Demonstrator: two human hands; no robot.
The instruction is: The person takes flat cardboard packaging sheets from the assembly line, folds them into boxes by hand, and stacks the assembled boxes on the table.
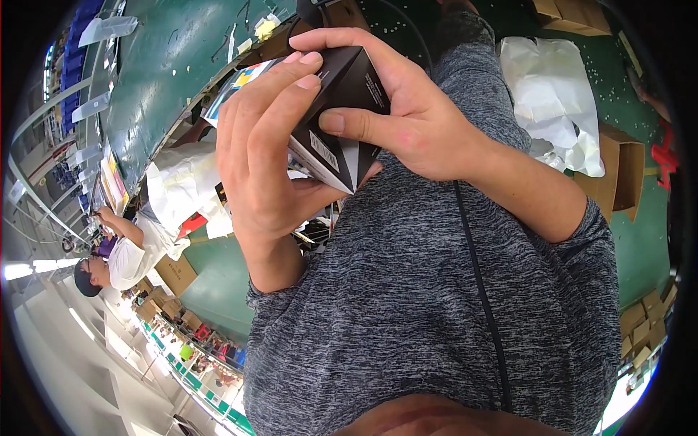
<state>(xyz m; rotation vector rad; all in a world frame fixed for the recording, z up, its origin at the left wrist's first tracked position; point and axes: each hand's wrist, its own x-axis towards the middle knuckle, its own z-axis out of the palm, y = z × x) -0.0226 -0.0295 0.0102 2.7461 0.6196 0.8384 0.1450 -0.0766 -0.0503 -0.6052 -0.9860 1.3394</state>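
Observation:
A small black carton (352, 76) with a grey triangular pattern is held up in front of my chest. Its colourful printed face (247, 77) shows at the far left, and a white barcode label is on the side turned toward me. My left hand (258, 145) is wrapped round the carton's left side, fingers bent over the top. My right hand (411, 109) grips it from the right, with the thumb pressed on the near face and the fingers over the far edge. The carton's underside is hidden.
A green worktable (178, 65) at the left carries scraps and a yellow crumpled piece (266, 30). White sheeting (552, 102) and an open cardboard box (618, 171) lie at the right. Another person (134, 251) works at the left, beside more white sheeting (185, 182).

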